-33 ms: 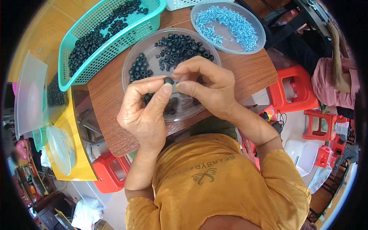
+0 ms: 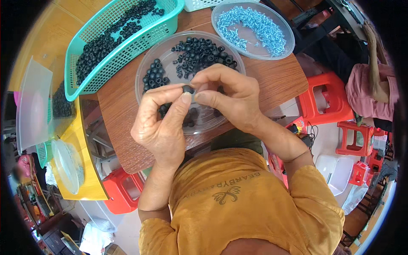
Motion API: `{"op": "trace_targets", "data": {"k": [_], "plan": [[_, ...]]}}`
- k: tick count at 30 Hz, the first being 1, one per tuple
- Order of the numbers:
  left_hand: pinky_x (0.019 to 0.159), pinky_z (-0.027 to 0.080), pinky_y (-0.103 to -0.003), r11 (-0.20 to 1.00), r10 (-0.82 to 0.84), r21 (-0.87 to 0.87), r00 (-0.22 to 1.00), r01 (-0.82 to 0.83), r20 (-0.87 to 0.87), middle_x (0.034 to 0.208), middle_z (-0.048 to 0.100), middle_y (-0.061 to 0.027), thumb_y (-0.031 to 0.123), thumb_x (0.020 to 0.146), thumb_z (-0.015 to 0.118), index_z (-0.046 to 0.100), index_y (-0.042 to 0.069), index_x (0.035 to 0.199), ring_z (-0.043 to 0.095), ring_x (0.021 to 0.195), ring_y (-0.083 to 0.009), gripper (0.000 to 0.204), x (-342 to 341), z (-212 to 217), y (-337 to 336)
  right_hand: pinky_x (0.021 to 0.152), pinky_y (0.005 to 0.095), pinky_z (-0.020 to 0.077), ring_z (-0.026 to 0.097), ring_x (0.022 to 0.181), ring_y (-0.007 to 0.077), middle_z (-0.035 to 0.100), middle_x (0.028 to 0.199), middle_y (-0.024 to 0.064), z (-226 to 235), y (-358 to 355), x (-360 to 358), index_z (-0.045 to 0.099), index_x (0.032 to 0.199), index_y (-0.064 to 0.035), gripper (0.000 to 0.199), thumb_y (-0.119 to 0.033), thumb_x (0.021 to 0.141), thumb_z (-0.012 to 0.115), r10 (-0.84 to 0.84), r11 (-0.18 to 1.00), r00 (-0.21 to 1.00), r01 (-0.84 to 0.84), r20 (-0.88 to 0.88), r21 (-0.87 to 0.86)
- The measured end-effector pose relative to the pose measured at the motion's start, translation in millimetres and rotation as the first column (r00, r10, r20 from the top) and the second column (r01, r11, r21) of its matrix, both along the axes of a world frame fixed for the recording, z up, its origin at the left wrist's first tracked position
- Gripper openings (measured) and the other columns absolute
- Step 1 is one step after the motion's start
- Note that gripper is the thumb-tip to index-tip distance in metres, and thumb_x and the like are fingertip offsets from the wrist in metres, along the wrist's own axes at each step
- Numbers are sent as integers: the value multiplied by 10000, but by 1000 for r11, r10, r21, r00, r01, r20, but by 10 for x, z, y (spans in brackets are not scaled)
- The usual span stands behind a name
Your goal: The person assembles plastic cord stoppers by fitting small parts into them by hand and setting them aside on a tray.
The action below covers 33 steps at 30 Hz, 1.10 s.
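Over a round clear plastic tray (image 2: 142, 88), my left hand (image 2: 163, 123) pinches a small black cap-like round piece (image 2: 187, 89) between thumb and forefinger. My right hand (image 2: 231, 95) meets it from the other side, its thumb and forefinger bent together in a pinch. Whatever is between the right fingertips is too small to make out. In the tray, a pile of black hollow round pieces (image 2: 203, 53) lies at the far side, with a smaller group of black pieces (image 2: 155, 76) at its left. More black pieces are partly hidden beneath my hands.
A turquoise perforated basket (image 2: 140, 53) with many black pieces stands at the far left. A shallow clear tub (image 2: 289, 44) of shiny blue-and-white small parts sits far right on the brown table (image 2: 123, 131). Red stools (image 2: 329, 112) stand beside it; another person's arm (image 2: 376, 55) shows at right.
Both hands and the black piece have shifted very slightly; the grip looks the same.
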<state>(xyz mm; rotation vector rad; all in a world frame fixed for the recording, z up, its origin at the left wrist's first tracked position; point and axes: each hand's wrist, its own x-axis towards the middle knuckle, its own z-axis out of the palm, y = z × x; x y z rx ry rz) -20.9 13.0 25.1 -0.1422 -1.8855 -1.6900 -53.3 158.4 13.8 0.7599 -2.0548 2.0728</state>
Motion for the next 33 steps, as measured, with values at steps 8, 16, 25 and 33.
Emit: {"op": "trace_targets", "data": {"k": [8,16,25,33], "plan": [[736,494,-252,995,-50,-87,999,50,4,873,675,-112,-62,738,716,644,0,805,625,819,-150,116,19,-7,-10,743,215,473,577,860,101,620,932,69,-64,-3,69,633,974,39,207,63,775,682,77,974,966,-20,246,-226],[716,480,-230,881,-213,467,948,81,236,893,663,-95,-96,740,671,616,-17,842,611,776,-128,140,40,14,99,630,217,423,533,740,83,594,846,42,-91,-20,89,600,860,13,119,82,769,635,-32,991,992,47,123,-122],[768,497,-283,561,-382,817,835,-131,396,919,646,-64,21,847,618,621,31,957,617,862,-177,110,-95,-163,50,553,348,428,551,669,275,570,815,109,-109,-143,27,560,872,0,206,79,699,642,-190,968,746,252,-638,7],[796,501,-270,493,-585,867,707,-79,397,971,658,-87,81,899,588,610,49,1012,618,885,-148,120,-126,-178,-18,591,354,399,487,740,254,468,797,104,-51,-150,74,533,832,18,274,-112,607,619,8,927,651,280,-759,250]]}}
